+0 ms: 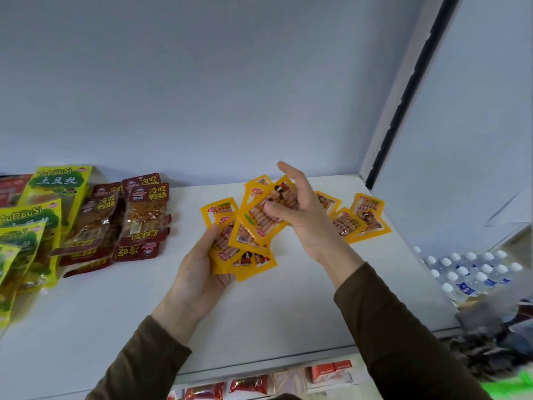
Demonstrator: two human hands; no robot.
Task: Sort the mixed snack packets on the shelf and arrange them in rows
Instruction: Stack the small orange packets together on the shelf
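Note:
My left hand (202, 269) holds a fanned bunch of small orange snack packets (230, 249) from below, above the white shelf (288, 298). My right hand (300, 215) pinches one orange packet (264, 217) on top of that bunch, fingers curled over it. More orange packets (360, 219) lie loose on the shelf behind my right hand. At the left, dark red packets (138, 215) lie overlapped in a group. Further left, yellow-green packets (37, 209) lie in an overlapping row that runs off the left edge.
The shelf ends at a white side wall (461, 140) on the right and a pale back wall (202, 82). Capped water bottles (473, 272) stand below right. A lower shelf with red packets (248, 383) shows under the front edge.

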